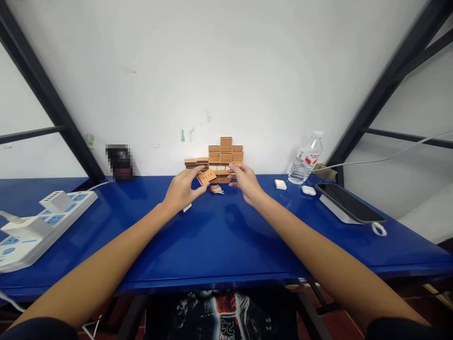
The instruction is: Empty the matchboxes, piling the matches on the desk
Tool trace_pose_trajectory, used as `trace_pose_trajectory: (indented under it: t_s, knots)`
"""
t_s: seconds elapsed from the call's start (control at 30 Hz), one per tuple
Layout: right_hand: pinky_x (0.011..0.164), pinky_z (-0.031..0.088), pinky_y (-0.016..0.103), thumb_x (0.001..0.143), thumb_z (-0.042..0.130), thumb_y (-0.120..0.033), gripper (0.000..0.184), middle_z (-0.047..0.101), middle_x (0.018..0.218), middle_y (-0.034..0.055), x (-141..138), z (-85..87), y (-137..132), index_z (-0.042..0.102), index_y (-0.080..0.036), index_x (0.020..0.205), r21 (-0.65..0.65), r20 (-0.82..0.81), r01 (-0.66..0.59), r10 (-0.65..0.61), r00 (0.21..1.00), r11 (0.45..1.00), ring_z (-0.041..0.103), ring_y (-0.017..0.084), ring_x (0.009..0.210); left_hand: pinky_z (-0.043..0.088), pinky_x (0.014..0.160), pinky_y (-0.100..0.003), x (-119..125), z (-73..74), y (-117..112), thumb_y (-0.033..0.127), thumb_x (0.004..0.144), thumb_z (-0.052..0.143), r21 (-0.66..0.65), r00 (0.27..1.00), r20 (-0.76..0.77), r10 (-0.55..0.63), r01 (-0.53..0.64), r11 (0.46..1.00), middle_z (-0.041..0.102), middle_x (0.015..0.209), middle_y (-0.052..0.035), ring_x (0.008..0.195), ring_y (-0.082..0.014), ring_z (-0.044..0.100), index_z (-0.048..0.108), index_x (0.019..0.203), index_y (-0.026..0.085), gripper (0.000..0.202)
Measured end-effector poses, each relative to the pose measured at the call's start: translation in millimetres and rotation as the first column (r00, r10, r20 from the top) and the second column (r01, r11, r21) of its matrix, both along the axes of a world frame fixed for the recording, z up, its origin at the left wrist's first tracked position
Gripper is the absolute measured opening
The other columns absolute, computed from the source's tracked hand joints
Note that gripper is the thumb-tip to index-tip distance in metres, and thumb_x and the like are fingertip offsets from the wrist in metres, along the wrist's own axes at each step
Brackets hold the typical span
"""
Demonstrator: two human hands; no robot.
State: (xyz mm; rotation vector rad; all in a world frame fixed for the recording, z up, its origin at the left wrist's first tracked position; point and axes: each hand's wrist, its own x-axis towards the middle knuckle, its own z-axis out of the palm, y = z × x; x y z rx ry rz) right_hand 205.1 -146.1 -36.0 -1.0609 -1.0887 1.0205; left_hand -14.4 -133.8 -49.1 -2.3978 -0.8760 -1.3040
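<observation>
My left hand [181,188] grips an orange matchbox [206,177] between thumb and fingers, tilted above the table. Just below and right of that box lies a small pile of loose matches [217,189] with red heads. My right hand [246,183] is raised in front of the stacked matchboxes [226,155], its fingers apart and curved; I make out nothing in it. The stack rises in steps to a single box on top, and its lower right part is hidden by my right hand. Shorter piles of matchboxes [197,162] stand on its left, partly behind my left hand.
On the blue table [198,255], a water bottle [306,158], a white square item [281,184], an earbud case [308,190] and a phone [348,202] on a white box stand right. A power strip [67,215] lies left, a dark blurred object [120,163] behind it.
</observation>
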Motion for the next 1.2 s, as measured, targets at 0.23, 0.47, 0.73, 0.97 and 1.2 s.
trace_pose_trajectory:
  t_s: [0.23, 0.47, 0.73, 0.97, 1.2]
  knots:
    - [0.059, 0.061, 0.022, 0.09, 0.073, -0.046, 0.027, 0.07, 0.1, 0.0067, -15, -0.1, -12, 0.068, -0.02, 0.093, -0.009, 0.041, -0.319, 0.319, 0.947, 0.948, 0.067, 0.016, 0.087, 0.061, 0.09, -0.041, 0, -1.5, 1, 0.034, 0.093, 0.073, -0.009, 1.0, -0.024, -0.014, 0.014, 1.0, 0.076, 0.114, -0.0117, 0.101, -0.0255, 0.074, 0.06, 0.137, 0.018, 0.048]
    - [0.048, 0.052, 0.019, 0.089, 0.072, -0.047, 0.029, 0.066, 0.092, 0.0036, -10, -7.6, -5, 0.063, -0.021, 0.093, 0.153, 0.229, -0.129, 0.092, 0.969, 0.98, 0.064, 0.016, 0.08, 0.061, 0.09, -0.042, 1, -3.0, 0, 0.034, 0.094, 0.072, -0.02, 0.998, -0.057, 0.003, -0.004, 1.0, 0.076, 0.112, -0.0114, 0.101, -0.0261, 0.074, 0.059, 0.139, 0.019, 0.05]
    - [0.05, 0.054, 0.019, 0.087, 0.074, -0.049, 0.032, 0.064, 0.092, 0.0031, -14, -10.2, -8, 0.06, -0.022, 0.095, 0.164, 0.215, -0.117, 0.08, 0.973, 0.98, 0.064, 0.016, 0.082, 0.061, 0.092, -0.043, 0, -8.1, 2, 0.036, 0.093, 0.072, -0.073, 0.994, -0.111, 0.024, -0.032, 0.997, 0.076, 0.111, -0.0113, 0.102, -0.0277, 0.074, 0.061, 0.136, 0.021, 0.046]
    - [0.055, 0.061, 0.024, 0.084, 0.077, -0.053, 0.037, 0.062, 0.082, 0.0015, -27, -10.4, -20, 0.06, -0.021, 0.083, 0.076, 0.226, -0.446, 0.42, 0.879, 0.892, 0.064, 0.016, 0.079, 0.06, 0.094, -0.043, 2, -8.3, -2, 0.037, 0.098, 0.067, -0.09, 0.997, -0.071, -0.038, 0.032, 0.995, 0.075, 0.115, -0.0117, 0.106, -0.0269, 0.073, 0.057, 0.141, 0.022, 0.047]
    - [0.051, 0.058, 0.021, 0.089, 0.073, -0.043, 0.029, 0.064, 0.098, 0.0016, -15, -6.8, -7, 0.055, -0.023, 0.099, 0.122, 0.053, -0.047, 0.04, 0.998, 0.991, 0.068, 0.015, 0.08, 0.06, 0.094, -0.043, 2, -5.4, -3, 0.038, 0.096, 0.07, -0.033, 1.0, -0.02, -0.005, 0.004, 0.999, 0.075, 0.116, -0.013, 0.103, -0.0275, 0.074, 0.057, 0.14, 0.02, 0.049]
